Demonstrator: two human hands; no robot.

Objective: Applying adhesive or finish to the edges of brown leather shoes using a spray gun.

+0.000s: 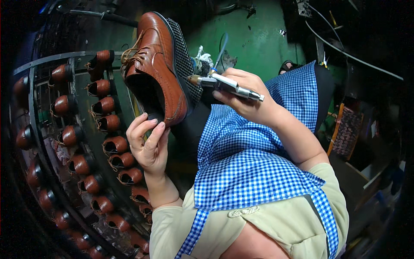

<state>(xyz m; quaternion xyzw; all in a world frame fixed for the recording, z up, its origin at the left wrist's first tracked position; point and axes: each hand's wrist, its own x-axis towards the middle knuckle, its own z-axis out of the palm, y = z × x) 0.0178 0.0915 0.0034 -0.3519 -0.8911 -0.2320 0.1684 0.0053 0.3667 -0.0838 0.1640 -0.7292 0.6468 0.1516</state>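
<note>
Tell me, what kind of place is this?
Probably a shoe factory. Rows of brown shoes fill a rack, the left hand holds a brown shoe, and the right hand holds a metal tool.

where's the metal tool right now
In the head view, the metal tool is right of centre, gripped in the right hand, its tip at the sole of the brown shoe that the left hand holds.

The brown leather brogue shoe (pixel 157 64) is held up on its side, toe pointing away and upward, its black textured sole (pixel 183 60) facing right and its tan laces tied. Its heel end rests in the fingers below. Just right of the sole, the silver pen-shaped air tool (pixel 228 85) lies nearly level, its brass tip touching the sole's edge.
</note>
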